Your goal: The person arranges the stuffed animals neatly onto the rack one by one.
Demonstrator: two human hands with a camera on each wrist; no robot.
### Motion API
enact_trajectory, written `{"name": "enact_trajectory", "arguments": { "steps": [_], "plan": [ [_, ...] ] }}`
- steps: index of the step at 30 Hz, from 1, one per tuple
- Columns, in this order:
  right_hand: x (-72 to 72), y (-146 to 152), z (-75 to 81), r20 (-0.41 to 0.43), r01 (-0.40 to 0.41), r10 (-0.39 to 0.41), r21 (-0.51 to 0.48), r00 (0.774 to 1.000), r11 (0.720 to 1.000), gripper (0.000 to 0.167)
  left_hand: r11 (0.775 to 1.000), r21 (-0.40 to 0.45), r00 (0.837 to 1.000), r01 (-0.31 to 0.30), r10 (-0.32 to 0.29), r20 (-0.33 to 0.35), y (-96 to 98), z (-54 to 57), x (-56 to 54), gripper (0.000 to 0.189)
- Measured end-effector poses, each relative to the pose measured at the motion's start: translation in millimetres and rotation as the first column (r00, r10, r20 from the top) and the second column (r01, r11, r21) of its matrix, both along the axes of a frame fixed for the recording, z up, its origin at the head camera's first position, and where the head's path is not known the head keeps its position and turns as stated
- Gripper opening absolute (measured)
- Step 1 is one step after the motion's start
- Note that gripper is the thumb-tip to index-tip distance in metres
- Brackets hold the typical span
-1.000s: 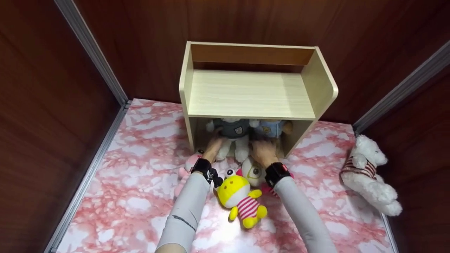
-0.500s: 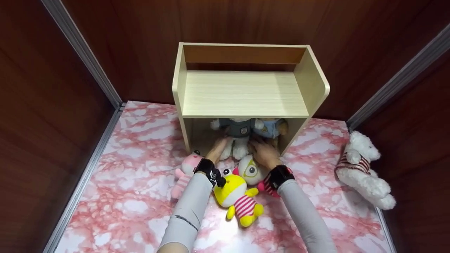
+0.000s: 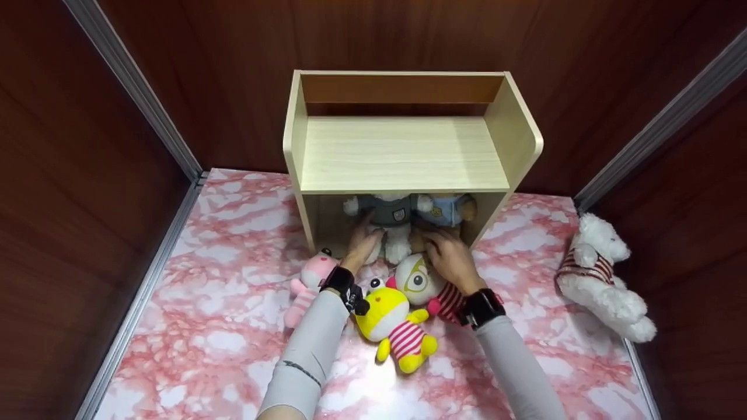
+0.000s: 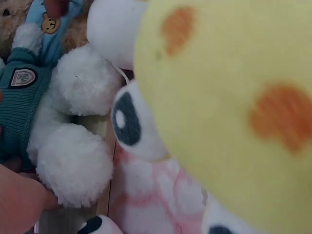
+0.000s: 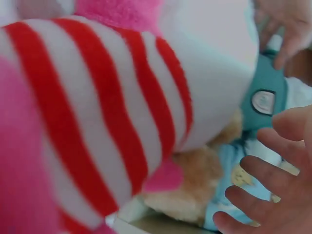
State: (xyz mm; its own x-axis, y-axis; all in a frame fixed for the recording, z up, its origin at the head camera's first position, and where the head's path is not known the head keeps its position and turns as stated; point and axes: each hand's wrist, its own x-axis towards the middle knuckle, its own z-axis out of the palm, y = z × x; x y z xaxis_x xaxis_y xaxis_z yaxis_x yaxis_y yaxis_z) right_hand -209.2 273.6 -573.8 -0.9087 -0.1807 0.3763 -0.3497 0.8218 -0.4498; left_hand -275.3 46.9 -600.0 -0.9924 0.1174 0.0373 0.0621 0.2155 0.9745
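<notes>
A white teddy bear in a dark green sweater [image 3: 392, 213] sits in the lower compartment of a small pale wooden shelf [image 3: 402, 154], its head hidden under the board. Beside it on the right is a brown teddy bear in a light blue top [image 3: 444, 211]. My left hand [image 3: 363, 244] touches the white bear's left-hand side near the hip, fingers reaching over the sweater. In front of the brown bear is my right hand [image 3: 454, 259]; the right wrist view shows its fingers [image 5: 265, 175] spread and loosely bent, with nothing held.
On the pink marbled floor before the shelf lie a pink plush toy [image 3: 315, 273], a yellow plush in a striped shirt [image 3: 385, 315] and a white-headed striped plush [image 3: 417, 281]. Another white bear [image 3: 595, 289] leans by the right wall. Dark panels [image 3: 402, 35] enclose the area.
My right hand has drawn slightly back and rightward from between the two bears. The left hand stays by the white bear's side. The head view has shifted a little.
</notes>
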Motion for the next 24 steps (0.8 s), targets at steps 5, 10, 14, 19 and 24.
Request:
{"name": "enact_trajectory", "arguments": {
  "steps": [5,10,14,19,24],
  "plan": [
    [13.9,17,16.8,-0.010,0.012,-0.012,-0.029,1.000,1.000,0.026,0.999,0.049,0.997,0.008,-0.004,-0.079,-4.9,-0.2,4.0,0.058],
    [32.5,38,36.5,-0.013,0.039,-0.039,-0.040,0.999,0.998,0.027,0.997,0.082,0.999,0.000,0.005,-0.051,-10.7,-0.6,7.7,0.053],
    [43.3,59,49.4,-0.030,0.123,-0.124,-0.017,0.992,0.992,0.026,0.995,0.099,0.999,0.001,0.003,-0.044,-13.6,3.0,10.1,0.051],
    [50.6,85,58.5,-0.071,0.222,-0.222,-0.002,0.973,0.975,0.027,0.990,0.139,1.000,0.017,-0.014,-0.021,-17.0,9.5,15.5,0.051],
    [55.3,109,64.9,-0.114,0.295,-0.290,0.023,0.950,0.955,0.026,0.997,0.067,0.999,0.037,-0.034,-0.040,-25.8,15.1,22.0,0.055]
  ]
}}
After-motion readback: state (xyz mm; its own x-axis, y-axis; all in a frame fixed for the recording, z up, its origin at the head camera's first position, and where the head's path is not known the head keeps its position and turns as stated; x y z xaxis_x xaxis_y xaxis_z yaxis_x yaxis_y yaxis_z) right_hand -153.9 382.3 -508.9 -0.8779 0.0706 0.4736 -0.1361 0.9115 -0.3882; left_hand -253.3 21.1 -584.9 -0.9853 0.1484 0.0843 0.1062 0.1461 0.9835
